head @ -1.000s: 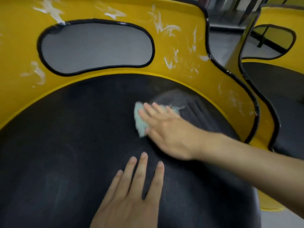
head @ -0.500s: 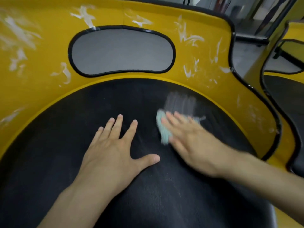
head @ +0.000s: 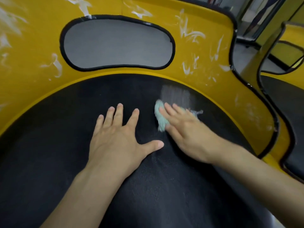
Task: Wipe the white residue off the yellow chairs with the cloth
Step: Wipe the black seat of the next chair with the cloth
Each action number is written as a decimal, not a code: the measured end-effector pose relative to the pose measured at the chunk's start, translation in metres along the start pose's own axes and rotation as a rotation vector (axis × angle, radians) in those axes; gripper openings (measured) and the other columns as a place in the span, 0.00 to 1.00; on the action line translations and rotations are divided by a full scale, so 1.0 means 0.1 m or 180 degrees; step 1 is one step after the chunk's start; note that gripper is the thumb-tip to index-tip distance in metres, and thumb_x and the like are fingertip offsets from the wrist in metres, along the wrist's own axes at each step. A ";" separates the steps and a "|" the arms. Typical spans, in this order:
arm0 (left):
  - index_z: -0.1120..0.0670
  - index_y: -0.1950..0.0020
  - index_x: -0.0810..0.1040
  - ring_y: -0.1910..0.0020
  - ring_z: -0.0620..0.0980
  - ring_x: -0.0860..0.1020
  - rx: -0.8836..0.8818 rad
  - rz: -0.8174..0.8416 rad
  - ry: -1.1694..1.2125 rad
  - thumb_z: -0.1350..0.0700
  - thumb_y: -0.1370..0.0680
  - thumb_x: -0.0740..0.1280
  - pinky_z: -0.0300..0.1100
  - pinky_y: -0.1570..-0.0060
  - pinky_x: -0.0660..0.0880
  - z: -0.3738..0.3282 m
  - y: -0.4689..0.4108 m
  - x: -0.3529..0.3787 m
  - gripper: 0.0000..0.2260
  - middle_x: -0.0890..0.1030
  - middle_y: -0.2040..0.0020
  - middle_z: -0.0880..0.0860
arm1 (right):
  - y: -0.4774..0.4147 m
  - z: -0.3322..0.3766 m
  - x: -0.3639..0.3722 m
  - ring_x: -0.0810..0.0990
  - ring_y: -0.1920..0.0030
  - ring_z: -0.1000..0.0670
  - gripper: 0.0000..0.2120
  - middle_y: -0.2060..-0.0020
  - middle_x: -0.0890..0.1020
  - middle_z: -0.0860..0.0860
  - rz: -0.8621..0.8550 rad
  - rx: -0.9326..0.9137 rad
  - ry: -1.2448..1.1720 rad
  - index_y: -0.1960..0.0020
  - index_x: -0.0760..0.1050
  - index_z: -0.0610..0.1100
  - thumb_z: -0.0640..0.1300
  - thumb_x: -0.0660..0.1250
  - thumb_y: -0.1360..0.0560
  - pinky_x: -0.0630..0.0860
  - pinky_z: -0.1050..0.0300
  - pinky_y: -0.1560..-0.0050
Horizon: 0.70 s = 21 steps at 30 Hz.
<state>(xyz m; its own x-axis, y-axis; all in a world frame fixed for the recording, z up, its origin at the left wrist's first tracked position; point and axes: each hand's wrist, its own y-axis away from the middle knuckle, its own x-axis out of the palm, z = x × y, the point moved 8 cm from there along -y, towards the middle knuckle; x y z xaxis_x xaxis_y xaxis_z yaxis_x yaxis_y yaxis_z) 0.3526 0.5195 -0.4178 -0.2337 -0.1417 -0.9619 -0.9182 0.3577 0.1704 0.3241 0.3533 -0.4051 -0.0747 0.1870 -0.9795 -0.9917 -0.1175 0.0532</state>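
Observation:
A yellow chair (head: 32,66) with a black seat (head: 156,186) fills the view. White residue streaks (head: 189,35) mark its yellow backrest on both sides of an oval cut-out (head: 116,45). A pale smear (head: 176,96) lies on the seat's right part. My right hand (head: 185,130) presses a light green cloth (head: 160,117) flat against the seat just below that smear, fingers straight. My left hand (head: 118,139) rests flat on the seat beside it, fingers spread.
A second yellow chair (head: 283,51) with a black seat stands close on the right, its edge nearly touching this one. Grey floor and dark frames show behind the backrest at the top right.
My left hand slid forward onto the seat and now lies flat with spread fingers. My right hand with the cloth has wiped down over the seat, leaving a pale smear above it.

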 end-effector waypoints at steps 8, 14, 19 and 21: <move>0.41 0.19 0.40 0.20 0.53 0.37 0.0008 0.0105 0.0124 0.19 0.33 0.52 0.53 0.22 0.40 0.00 0.01 -0.04 0.49 0.38 0.18 0.53 | 0.11 0.05 -0.02 0.37 0.22 0.57 0.26 0.21 0.41 0.59 0.0524 0.0035 0.0087 0.19 0.42 0.55 0.51 0.47 0.14 0.36 0.56 0.23; 0.40 0.19 0.41 0.20 0.49 0.40 -0.0087 0.0258 0.0084 0.21 0.32 0.54 0.47 0.23 0.42 0.06 0.20 -0.07 0.48 0.39 0.18 0.49 | -1.19 -0.67 -0.13 0.45 0.20 0.46 0.25 0.19 0.47 0.50 0.0199 0.0641 0.0173 0.19 0.45 0.49 0.50 0.45 0.14 0.46 0.44 0.22; 0.39 0.19 0.40 0.20 0.48 0.41 -0.0283 0.0456 0.0029 0.21 0.34 0.53 0.46 0.23 0.45 0.16 0.46 -0.10 0.49 0.39 0.18 0.47 | -1.14 -0.62 -0.12 0.48 0.20 0.44 0.26 0.19 0.48 0.47 0.0199 0.0640 0.0380 0.18 0.45 0.46 0.49 0.45 0.15 0.49 0.43 0.22; 0.39 0.20 0.39 0.19 0.49 0.41 -0.0299 0.0501 0.0002 0.21 0.34 0.53 0.47 0.23 0.46 0.13 0.49 -0.11 0.49 0.39 0.18 0.48 | -0.81 -0.48 -0.12 0.49 0.20 0.43 0.26 0.19 0.49 0.46 0.0172 0.0489 0.0371 0.18 0.46 0.45 0.49 0.46 0.15 0.50 0.44 0.23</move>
<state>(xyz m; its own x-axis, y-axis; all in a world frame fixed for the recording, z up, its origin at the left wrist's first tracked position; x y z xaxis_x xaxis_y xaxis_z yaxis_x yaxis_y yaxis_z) 0.3145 0.5503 -0.4012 -0.3771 -0.0914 -0.9216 -0.8960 0.2877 0.3381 0.4108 0.3140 -0.4066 -0.1244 0.0694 -0.9898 -0.9916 0.0277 0.1266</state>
